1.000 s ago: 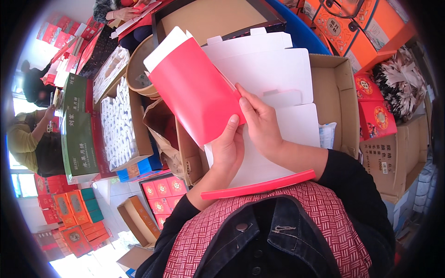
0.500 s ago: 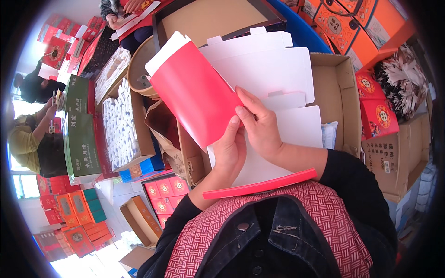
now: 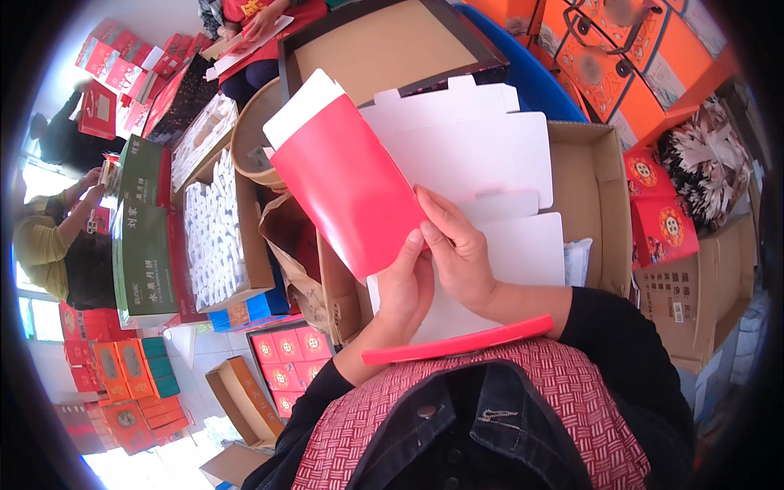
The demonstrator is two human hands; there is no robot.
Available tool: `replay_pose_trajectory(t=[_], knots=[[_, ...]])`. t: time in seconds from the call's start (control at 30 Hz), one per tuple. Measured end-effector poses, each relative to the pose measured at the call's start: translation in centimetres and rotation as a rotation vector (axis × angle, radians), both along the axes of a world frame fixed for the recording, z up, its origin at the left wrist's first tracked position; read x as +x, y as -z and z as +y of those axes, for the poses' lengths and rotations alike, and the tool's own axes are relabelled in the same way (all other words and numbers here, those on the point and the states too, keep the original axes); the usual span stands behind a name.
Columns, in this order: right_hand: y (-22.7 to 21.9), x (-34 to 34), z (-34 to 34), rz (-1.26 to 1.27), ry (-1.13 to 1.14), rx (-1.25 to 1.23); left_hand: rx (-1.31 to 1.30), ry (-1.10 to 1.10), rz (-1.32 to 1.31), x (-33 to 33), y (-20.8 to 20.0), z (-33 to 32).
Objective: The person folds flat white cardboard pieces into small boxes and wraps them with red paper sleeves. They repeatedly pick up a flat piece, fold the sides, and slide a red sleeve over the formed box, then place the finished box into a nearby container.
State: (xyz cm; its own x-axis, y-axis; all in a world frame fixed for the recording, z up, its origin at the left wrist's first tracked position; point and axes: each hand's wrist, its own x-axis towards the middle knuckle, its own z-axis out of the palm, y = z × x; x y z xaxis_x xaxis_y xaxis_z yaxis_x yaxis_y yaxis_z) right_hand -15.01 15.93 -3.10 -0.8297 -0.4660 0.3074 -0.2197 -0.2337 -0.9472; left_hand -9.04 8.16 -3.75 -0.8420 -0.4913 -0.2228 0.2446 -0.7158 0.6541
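Note:
A folded red carton with a white flap at its far end slants up and to the left in front of me. My left hand pinches its near lower corner, thumb on the red face. My right hand is closed at the right edge of the same corner, thumb and fingers pressed together beside the left thumb. Beneath my hands lie flat white die-cut carton sheets with tabs. A red edge strip of the sheets rests against my apron.
The sheets lie over a brown cardboard box. To the left stand a round tan tub, a box of white packets and green cartons. Orange boxes stand far right. A co-worker's hands hold a white piece at the top.
The white flaps at the carton's far end, slightly spread before, now lie together. Both hands keep their grip at the corner. The whole view has shifted slightly.

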Motion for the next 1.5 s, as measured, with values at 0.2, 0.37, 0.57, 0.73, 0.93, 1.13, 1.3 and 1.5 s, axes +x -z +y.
replay_pose_trajectory(t=[0.2, 0.37, 0.57, 0.73, 0.93, 1.13, 1.3, 1.5], knots=[[-0.1, -0.1, 0.3, 0.034, -0.021, 0.036, 0.038, 0.010, -0.004, 0.3, 0.6, -0.2], [-3.1, -4.5, 0.5, -0.393, -0.265, 0.053, -0.113, 0.112, 0.074, 0.4, 0.0, 0.2], [-4.0, -6.7, 1.0, -0.381, -0.244, 0.079, -0.089, 0.605, 0.107, 2.4, -1.0, -0.1], [-4.1, -7.3, 4.3, -0.273, -0.211, 0.161, -0.770, 0.419, 0.115, 6.1, -5.6, -5.7], [-1.9, -3.4, 5.4, -0.105, -0.287, 0.151, -0.932, -0.118, 0.059, -0.2, -6.7, -4.3], [-6.2, -7.9, 5.5, -0.120, -0.340, -0.047, -0.913, -0.084, 0.002, -0.4, -6.1, -3.8], [-6.6, -10.2, 5.9, 0.122, -0.408, 0.163, -0.728, 0.040, -0.071, -0.2, -5.8, -6.0], [-6.0, -12.8, 5.4, 0.139, -0.507, 0.323, -0.787, 0.278, 0.044, -1.2, -4.9, -8.6]])
